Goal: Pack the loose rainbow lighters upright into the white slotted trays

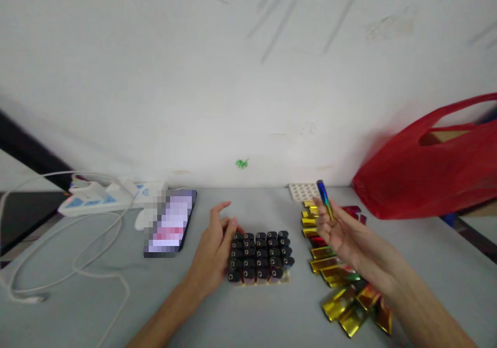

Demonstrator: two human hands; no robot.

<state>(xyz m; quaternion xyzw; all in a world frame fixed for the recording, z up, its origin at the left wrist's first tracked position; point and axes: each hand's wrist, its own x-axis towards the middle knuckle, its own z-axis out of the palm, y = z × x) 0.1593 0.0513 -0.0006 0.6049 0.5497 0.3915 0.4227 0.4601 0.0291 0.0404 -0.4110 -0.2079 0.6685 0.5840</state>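
Observation:
My left hand (215, 248) rests against the left side of a tray of several small black capped pieces (261, 256), fingers curled loosely with nothing in them. My right hand (338, 230) is raised above a row of shiny gold and red foil-coloured sleeves (337, 273) and pinches a slim iridescent blue-to-gold sleeve (325, 200) upright between its fingertips. A white empty grid tray (303, 191) lies behind that hand, close to the wall.
A phone (171, 222) with a lit screen lies left of my left hand. A white power strip (97, 199) and looping white cable (73, 265) fill the left side. A red plastic bag (430, 167) sits at the right against the white wall.

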